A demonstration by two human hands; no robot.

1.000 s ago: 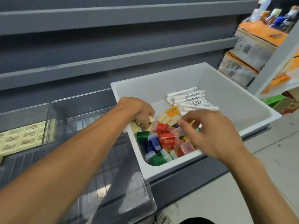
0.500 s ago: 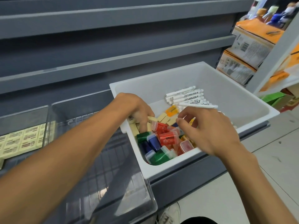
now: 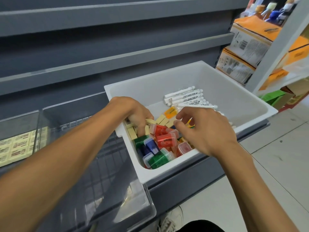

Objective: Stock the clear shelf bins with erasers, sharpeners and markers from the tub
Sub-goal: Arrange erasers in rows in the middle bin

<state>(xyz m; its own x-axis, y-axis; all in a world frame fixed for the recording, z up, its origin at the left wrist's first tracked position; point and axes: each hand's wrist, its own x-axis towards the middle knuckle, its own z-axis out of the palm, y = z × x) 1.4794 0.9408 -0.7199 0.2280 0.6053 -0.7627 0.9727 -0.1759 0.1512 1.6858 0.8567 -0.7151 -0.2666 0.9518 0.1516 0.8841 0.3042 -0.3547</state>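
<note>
Far left, left bin (image 3: 36,124) already has a layer of erasers flat on its floor. The middle bin (image 3: 93,166) next to it, under the left forearm, looks unstocked; the arm covers a good part of it.

Left hand (image 3: 133,113) is down in the near-left corner of the tub (image 3: 225,91), fingers curled round a few loose erasers (image 3: 160,118); one labelled end pokes out below the knuckles. Change over the last second: this hand was just digging knuckles-down in the pile, and now it has closed on a small stack and sits a bit higher against the tub wall. So the eraser grab looks done; likely next is a carry left to a bin.

Sharpeners (image 3: 164,142), red, blue and green, are piled in the tub's near part between the two hands, untouched.

Right hand (image 3: 205,131) hovers over the sharpeners and erasers. It has drifted a little left toward the eraser pile. Thumb and forefinger are apart with nothing seen between them; the other fingers are hidden under the palm, so cannot tell if it holds anything.

Markers (image 3: 184,97) lie in a row at the tub's far side, one loose across the near end of the row. None stocked yet, by the look of the bins.

Boxes (image 3: 240,52) are stacked on the far right shelving.
</note>
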